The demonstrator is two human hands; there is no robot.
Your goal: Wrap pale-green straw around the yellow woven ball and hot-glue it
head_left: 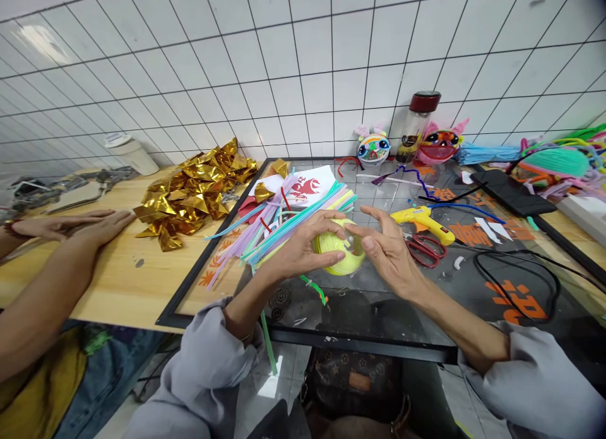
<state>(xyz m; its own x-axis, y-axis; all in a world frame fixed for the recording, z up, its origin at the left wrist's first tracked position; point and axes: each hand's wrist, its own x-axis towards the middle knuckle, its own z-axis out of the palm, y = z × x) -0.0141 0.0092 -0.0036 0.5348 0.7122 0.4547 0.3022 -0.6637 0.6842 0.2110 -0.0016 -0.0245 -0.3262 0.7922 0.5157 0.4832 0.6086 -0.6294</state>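
My left hand [307,243] is curled around a yellow hollow round piece [338,265], its surface ribbed like pipe cleaners laid side by side. The thumb lies on the near side, the fingers over the top. At the piece's right rim is my right hand [388,252], with thumb and a finger closed on the edge and another finger raised. A small pale spot shows in the opening; I cannot make out what it is. Left of my hands lies a bundle of pastel pipe cleaners [284,227]. A short green twisted piece [315,289] rests below them.
To the right are a yellow glue gun [423,223], red-handled scissors [426,251] and a black cable [518,252]. Behind stand a bottle [416,132] and two decorated animal faces [373,147]. Gold foil pieces [199,186] and another person's hands [89,227] are at left.
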